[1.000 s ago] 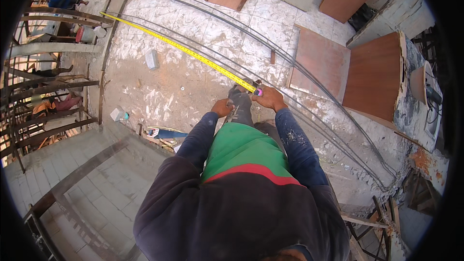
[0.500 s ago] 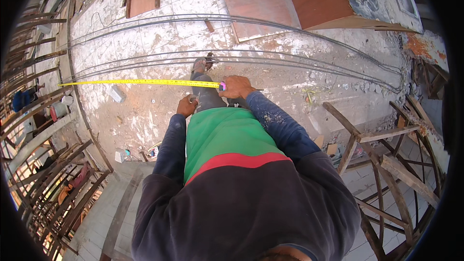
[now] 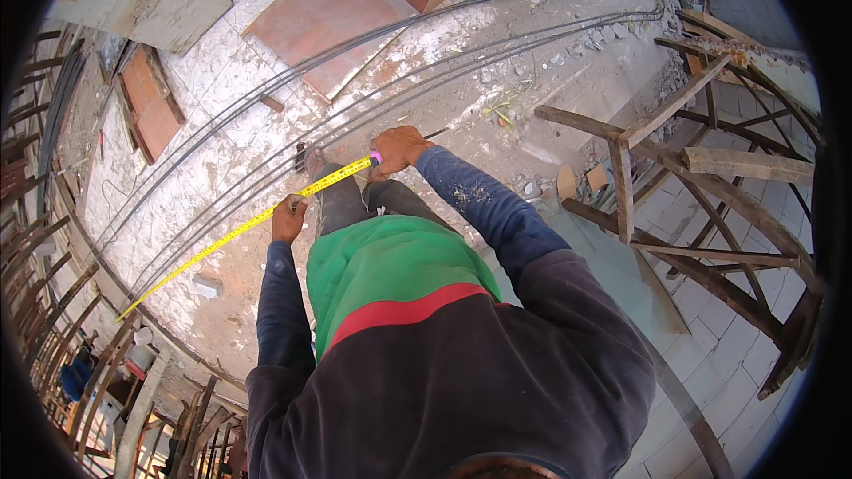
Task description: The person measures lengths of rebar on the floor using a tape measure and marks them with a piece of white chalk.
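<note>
My right hand [image 3: 399,147] is closed around the case of a tape measure [image 3: 375,159], of which only a pink and dark bit shows past the fingers. A thin dark rod [image 3: 436,134] pokes out by that hand's far side; I cannot tell whether it is held. From the case a yellow tape blade [image 3: 232,235] runs out straight, slanting down to the left, its far end near the slab edge. My left hand [image 3: 288,218] pinches the blade a short way from the case. Both hands are in front of my legs.
Long dark steel bars [image 3: 266,89] curve across the dusty floor beyond my feet. Reddish boards [image 3: 328,22] lie farther off. Rough wooden frames [image 3: 701,186] stand at the right. A small grey block [image 3: 208,286] lies beside the blade. More timber poles [image 3: 53,302] crowd the left.
My left hand has come up onto the tape blade and now pinches it. My view has turned, so the blade slants instead of running level. The right hand still grips the case.
</note>
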Available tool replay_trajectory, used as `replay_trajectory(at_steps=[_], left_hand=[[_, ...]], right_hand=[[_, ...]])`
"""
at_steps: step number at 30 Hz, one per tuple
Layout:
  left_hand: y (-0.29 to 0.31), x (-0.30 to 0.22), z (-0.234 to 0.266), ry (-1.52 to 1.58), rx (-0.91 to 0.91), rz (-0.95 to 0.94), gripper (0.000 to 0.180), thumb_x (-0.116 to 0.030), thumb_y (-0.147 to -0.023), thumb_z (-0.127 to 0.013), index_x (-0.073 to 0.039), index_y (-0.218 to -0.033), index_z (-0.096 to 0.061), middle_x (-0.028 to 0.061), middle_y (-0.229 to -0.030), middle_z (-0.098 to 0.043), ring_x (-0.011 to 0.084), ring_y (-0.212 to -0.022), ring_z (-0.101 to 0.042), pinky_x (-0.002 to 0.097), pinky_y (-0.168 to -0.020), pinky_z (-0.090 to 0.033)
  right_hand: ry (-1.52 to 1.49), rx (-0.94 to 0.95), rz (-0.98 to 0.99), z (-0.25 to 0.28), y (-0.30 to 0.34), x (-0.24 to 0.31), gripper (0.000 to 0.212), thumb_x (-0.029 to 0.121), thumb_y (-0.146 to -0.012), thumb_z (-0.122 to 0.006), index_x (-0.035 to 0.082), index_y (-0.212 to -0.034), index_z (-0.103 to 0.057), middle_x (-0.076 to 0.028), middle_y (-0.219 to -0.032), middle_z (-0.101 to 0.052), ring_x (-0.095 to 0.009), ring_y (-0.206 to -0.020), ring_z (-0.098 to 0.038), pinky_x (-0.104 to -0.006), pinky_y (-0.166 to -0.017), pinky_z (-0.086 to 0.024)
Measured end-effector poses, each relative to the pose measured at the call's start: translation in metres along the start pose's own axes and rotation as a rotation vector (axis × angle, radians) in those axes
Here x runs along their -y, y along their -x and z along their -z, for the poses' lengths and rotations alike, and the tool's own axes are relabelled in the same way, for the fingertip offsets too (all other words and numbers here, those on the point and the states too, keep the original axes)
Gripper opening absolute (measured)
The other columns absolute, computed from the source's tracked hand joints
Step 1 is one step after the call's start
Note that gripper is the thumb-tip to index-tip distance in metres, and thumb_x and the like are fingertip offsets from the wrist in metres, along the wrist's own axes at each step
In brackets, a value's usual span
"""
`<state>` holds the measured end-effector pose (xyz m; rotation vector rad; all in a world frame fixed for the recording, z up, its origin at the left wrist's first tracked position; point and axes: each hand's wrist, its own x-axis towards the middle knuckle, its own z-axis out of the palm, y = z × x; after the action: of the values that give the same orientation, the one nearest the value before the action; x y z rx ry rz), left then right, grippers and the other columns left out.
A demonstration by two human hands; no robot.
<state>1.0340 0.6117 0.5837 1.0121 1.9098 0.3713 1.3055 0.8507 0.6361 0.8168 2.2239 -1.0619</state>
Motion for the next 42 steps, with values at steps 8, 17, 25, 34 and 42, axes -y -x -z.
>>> replay_trajectory(at_steps=[8, 17, 25, 34, 42], left_hand=[[-0.047, -0.032, -0.014, -0.044, 0.029, -0.054, 0.024, -0.025, -0.092, -0.063, -0.001, -0.095, -0.066, 0.0153, -0.077, -0.068, 0.0261, -0.071, -0.067, 0.0374, -0.068, -0.051], [-0.124, -0.109, -0.051, -0.076, 0.037, -0.115, 0.019, -0.02, -0.089, -0.064, -0.001, -0.091, -0.066, 0.0162, -0.077, -0.068, 0.0275, -0.069, -0.066, 0.0382, -0.066, -0.05], [-0.185, -0.216, -0.107, -0.029, -0.041, -0.124, 0.022, -0.02, -0.092, -0.061, 0.001, -0.095, -0.065, 0.0173, -0.084, -0.071, 0.0265, -0.077, -0.069, 0.0359, -0.073, -0.052], [-0.187, -0.269, -0.141, -0.028, -0.114, -0.162, 0.023, -0.022, -0.091, -0.063, -0.001, -0.099, -0.067, 0.0165, -0.087, -0.07, 0.0267, -0.077, -0.069, 0.0349, -0.073, -0.052], [-0.109, -0.273, -0.196, -0.004, -0.149, 0.243, 0.028, -0.029, -0.094, -0.062, -0.002, -0.1, -0.066, 0.0096, -0.084, -0.068, 0.0164, -0.073, -0.065, 0.031, -0.07, -0.051]], right_hand=[[-0.013, 0.008, -0.134, 0.03, 0.038, -0.068, 0.054, 0.05, -0.064, -0.074, 0.011, -0.101, -0.071, -0.016, -0.1, -0.07, -0.034, -0.097, -0.067, -0.0458, -0.08, -0.052], [0.001, -0.061, 0.035, 0.047, 0.043, -0.093, 0.066, 0.067, -0.068, -0.067, 0.007, -0.094, -0.072, -0.017, -0.087, -0.07, -0.037, -0.085, -0.068, -0.0491, -0.074, -0.051], [-0.027, -0.108, 0.069, 0.078, 0.052, -0.18, 0.053, 0.053, -0.066, -0.073, 0.008, -0.096, -0.07, -0.014, -0.085, -0.07, -0.035, -0.083, -0.068, -0.047, -0.071, -0.052], [-0.15, 0.029, -0.086, 0.077, 0.074, -0.312, 0.051, 0.049, -0.067, -0.073, 0.012, -0.102, -0.069, -0.014, -0.097, -0.07, -0.033, -0.096, -0.067, -0.045, -0.084, -0.051], [-0.116, 0.043, -0.014, 0.087, 0.086, -0.388, 0.059, 0.05, -0.069, -0.071, 0.012, -0.114, -0.066, -0.014, -0.103, -0.069, -0.033, -0.1, -0.065, -0.0453, -0.084, -0.051]])
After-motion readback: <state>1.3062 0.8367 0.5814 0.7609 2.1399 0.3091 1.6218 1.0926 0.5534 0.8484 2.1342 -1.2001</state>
